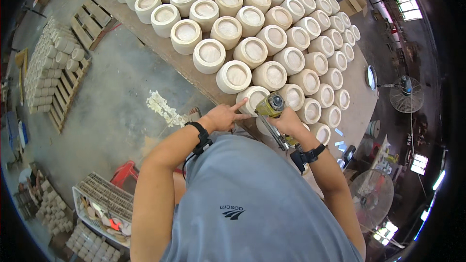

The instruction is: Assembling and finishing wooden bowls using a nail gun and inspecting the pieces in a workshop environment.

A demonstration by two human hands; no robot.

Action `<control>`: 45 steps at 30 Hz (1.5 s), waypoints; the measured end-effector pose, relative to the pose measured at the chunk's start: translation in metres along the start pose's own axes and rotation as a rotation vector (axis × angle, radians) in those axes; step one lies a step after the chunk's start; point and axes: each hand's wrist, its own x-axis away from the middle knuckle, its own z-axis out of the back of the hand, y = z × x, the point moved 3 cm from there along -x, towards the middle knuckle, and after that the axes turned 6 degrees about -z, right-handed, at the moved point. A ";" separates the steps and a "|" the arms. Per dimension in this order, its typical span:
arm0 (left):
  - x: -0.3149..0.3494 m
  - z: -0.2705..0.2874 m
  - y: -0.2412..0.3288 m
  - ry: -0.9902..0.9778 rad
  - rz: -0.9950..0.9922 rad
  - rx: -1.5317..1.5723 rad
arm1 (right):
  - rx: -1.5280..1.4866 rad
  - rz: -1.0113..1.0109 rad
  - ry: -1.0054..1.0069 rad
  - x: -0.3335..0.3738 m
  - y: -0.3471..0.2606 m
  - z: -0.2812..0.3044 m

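Observation:
Several cream clay pots stand upside down in rows on a long wooden board [145, 31]. My left hand [224, 115] rests with spread fingers against the side of the nearest pot [251, 98] at the board's near edge. My right hand [286, 120] grips a yellow-green power tool [270, 106] whose round head sits on that same pot's rim. Both wrists wear black bands. A neighbouring pot [234, 76] stands just beyond my left fingers.
Wooden pallets [60, 102] stacked with more pots lie on the concrete floor at left. A white crate [99, 204] of scraps and a red stool [124, 173] sit at lower left. Standing fans [407, 94] are at right.

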 end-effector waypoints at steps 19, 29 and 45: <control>-0.001 0.003 -0.027 -0.012 -0.113 0.113 | 0.055 -0.023 0.256 -0.028 0.026 -0.030; 0.018 0.054 -0.067 0.262 -0.035 -0.066 | -0.015 -0.016 0.364 -0.039 -0.044 -0.005; 0.026 0.042 -0.094 0.260 0.047 -0.128 | 0.151 -0.197 0.374 -0.105 -0.089 -0.011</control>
